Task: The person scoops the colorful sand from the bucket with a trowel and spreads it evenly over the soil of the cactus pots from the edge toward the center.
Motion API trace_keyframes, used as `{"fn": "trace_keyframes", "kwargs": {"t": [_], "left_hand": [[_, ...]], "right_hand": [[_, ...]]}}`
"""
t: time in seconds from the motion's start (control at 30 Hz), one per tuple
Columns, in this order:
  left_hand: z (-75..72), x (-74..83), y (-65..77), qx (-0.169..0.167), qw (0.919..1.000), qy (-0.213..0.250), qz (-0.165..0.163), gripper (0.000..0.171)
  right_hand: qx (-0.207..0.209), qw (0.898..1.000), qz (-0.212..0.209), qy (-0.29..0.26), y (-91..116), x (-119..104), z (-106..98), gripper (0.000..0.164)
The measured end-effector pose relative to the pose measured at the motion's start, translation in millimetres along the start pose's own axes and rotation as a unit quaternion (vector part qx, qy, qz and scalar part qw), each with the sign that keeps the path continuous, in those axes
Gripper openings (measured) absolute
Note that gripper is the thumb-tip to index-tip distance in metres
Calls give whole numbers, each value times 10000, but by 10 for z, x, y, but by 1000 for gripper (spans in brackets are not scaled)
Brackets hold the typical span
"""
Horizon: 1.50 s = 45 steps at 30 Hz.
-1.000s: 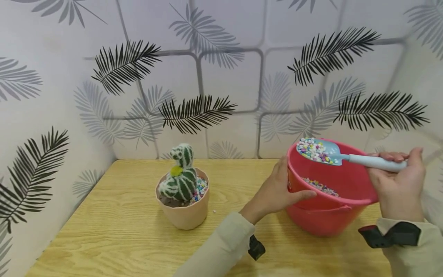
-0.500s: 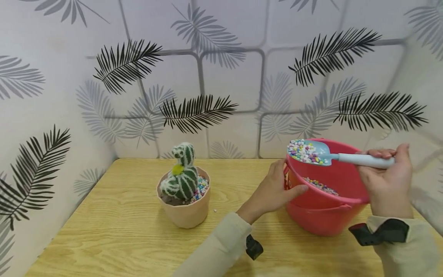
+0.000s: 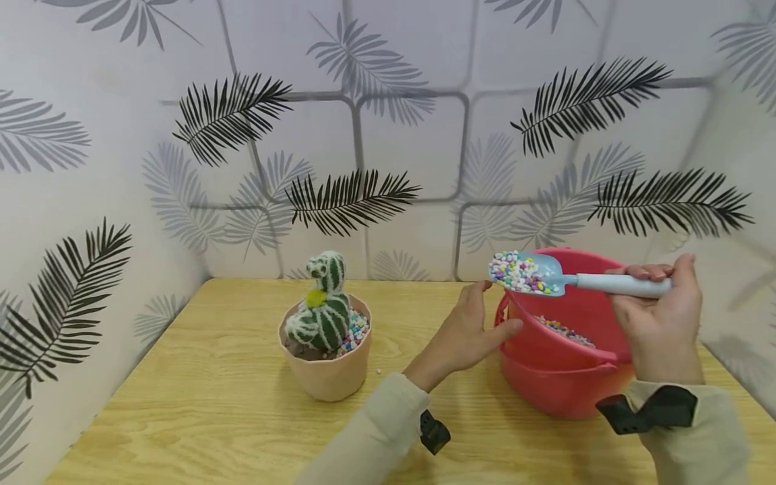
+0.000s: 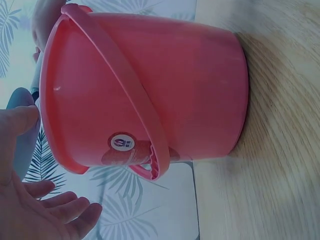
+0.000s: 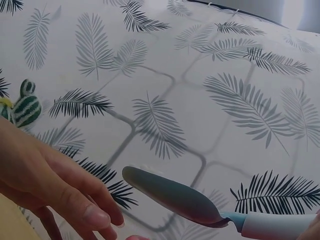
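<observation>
Your right hand grips the scoop, heaped with pebbles, above the rim at the ten-to-eleven o'clock side of the red bucket; your left hand, fingers spread and holding nothing, is just beside that bucket, at nine o'clock. The bucket, with more pebbles inside, stands on the tabletop; the pot with the cactus stands well apart from it, at nine o'clock.

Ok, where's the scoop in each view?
Head: scoop right of centre, overlapping the bucket's rim.
Left wrist: scoop at far left, partly hidden by the left hand.
Right wrist: scoop low, right of centre, seen side-on.
Shared landmark: the left hand.
</observation>
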<state>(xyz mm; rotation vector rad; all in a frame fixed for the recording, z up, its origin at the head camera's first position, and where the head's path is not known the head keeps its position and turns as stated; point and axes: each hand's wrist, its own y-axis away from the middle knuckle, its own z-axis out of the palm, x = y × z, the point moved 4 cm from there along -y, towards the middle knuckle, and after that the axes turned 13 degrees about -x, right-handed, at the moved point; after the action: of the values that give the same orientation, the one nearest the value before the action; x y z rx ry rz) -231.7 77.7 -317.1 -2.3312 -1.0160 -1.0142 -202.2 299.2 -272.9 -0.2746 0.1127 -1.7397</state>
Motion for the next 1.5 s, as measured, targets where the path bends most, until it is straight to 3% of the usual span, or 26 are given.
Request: {"fn": "trace_keyframes", "kwargs": {"t": [0.97, 1.1, 1.5], "left_hand": [[-231, -127, 263, 458, 9989, -31, 110, 73], [-259, -164, 309, 535, 9984, 141, 73, 70], [-347, -255, 469, 1106, 9927, 467, 133, 62]], "right_hand": [[77, 9996, 253, -133, -82, 365, -60, 44], [102, 9994, 288, -167, -87, 394, -78, 43], [156, 9995, 269, 56, -111, 495, -93, 45]]}}
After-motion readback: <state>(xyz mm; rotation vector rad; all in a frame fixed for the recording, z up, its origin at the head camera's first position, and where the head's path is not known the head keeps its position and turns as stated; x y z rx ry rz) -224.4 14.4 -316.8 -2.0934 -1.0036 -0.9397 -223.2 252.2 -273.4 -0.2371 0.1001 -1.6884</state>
